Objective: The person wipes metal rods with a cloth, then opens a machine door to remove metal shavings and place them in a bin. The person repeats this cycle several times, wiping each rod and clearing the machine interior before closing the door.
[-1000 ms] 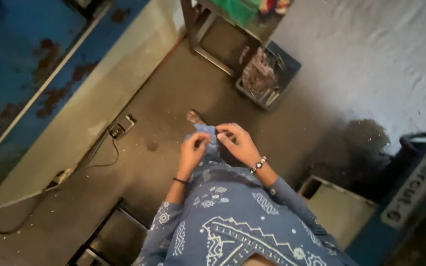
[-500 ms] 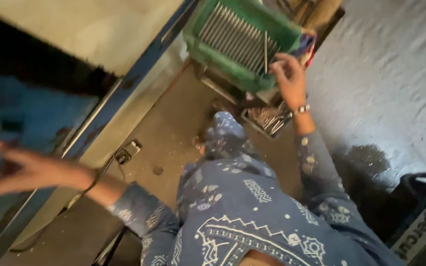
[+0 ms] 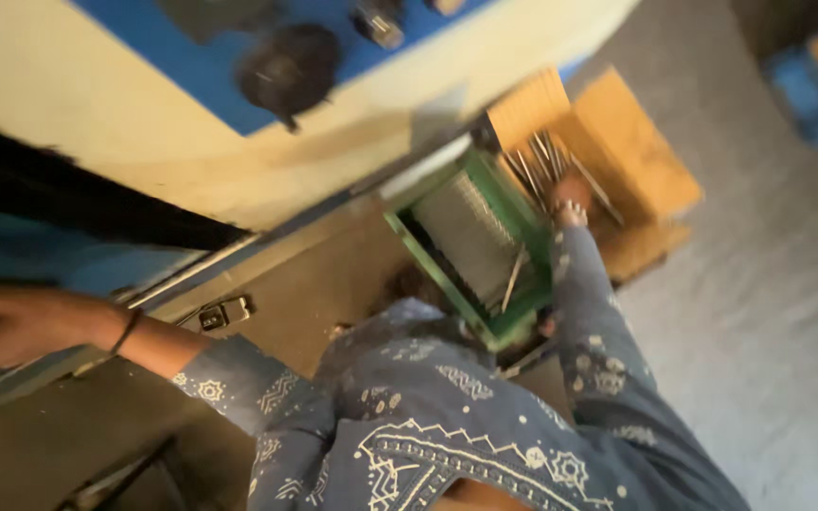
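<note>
Fingers of the right hand [image 3: 570, 197] are down among a bunch of thin metal rods [image 3: 543, 163] at the far end of the green crate [image 3: 523, 326], but motion blur hides whether they grip any or just touch – can't tell. Left-hand [image 3: 7, 326] fingers look loosely curled, nothing visibly held, though the blur makes that unsure too. Big items first: a cream and blue machine body [image 3: 144, 142] w/ dark knobs fills the top left; the left hand rests against its edge, prob. for balance while the person leans. The crate, mid-frame, holds a grey ribbed stack and a few loose rods, kept close to the machine, likely for easy reach. An orange board [image 3: 631, 142] lies beyond it. Right arm stretches forward, nearly straight; left arm extends out sideways, a dark band at the wrist. A small pedal-like box [image 3: 224, 312] sits on the floor.
</note>
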The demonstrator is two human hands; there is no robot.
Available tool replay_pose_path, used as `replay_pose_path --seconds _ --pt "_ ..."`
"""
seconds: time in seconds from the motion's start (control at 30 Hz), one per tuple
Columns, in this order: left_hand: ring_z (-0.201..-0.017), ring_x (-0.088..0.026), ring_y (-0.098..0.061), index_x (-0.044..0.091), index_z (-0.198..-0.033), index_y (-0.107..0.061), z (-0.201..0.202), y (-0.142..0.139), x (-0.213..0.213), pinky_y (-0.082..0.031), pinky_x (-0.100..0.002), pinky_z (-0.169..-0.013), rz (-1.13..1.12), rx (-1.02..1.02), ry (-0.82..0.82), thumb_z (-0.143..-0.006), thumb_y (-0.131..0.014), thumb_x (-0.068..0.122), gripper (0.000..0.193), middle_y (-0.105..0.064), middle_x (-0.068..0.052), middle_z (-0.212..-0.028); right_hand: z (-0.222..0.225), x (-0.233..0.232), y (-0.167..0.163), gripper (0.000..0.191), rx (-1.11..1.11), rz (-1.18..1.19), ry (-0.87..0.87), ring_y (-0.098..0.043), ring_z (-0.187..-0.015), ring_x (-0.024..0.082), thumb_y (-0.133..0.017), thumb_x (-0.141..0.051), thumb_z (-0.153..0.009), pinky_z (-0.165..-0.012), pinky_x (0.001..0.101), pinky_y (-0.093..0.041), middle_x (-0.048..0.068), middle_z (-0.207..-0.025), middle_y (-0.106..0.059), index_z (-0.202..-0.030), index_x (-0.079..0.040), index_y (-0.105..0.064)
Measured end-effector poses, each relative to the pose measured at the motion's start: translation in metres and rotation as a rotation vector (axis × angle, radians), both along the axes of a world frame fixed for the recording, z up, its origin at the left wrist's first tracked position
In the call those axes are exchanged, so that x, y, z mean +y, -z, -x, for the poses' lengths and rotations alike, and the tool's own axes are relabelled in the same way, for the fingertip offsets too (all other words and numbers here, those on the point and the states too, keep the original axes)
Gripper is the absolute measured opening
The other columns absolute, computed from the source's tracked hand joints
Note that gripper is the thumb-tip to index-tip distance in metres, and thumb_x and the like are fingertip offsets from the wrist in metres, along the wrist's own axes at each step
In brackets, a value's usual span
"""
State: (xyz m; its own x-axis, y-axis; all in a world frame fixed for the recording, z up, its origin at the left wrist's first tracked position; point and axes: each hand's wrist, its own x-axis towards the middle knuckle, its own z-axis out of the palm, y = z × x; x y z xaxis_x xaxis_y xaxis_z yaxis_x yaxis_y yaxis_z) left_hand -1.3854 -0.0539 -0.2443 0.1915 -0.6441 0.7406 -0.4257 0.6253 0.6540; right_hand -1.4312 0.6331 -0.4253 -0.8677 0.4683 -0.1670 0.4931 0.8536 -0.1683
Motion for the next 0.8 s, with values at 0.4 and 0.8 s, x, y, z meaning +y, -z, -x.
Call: replay_pose_path --seconds 0.4,0.8 --pt "-0.084 -0.03 -0.076 -0.003 -0.104 -0.069 0.015 -0.028 0.027 -0.06 -0.041 -0.076 0.097 0.104 -0.024 -0.097 -0.08 0.021 0.027 -0.077 -0.015 -0.097 0.015 0.006 0.016 0.024 0.141 0.95 0.34 -0.065 -0.096 0.031 -0.057 -0.021 -0.101 -0.079 0.0454 -0.053 0.013 -0.108 -0.068 -0.121 -0.009 -0.059" --pt "-0.076 -0.027 -0.072 0.0 -0.094 -0.069 -0.015 -0.038 -0.049 -0.06 -0.04 -0.075 0.037 0.195 0.031 -0.097 -0.084 0.028 0.032 -0.074 -0.012 -0.087 -0.048 -0.128 -0.047 0.02 0.746 1.442 -0.002 -0.07 -0.107 0.027 -0.059 -0.004 -0.102 -0.093 0.0409 -0.058 0.015 -0.119 -0.069 -0.121 -0.001 -0.059"
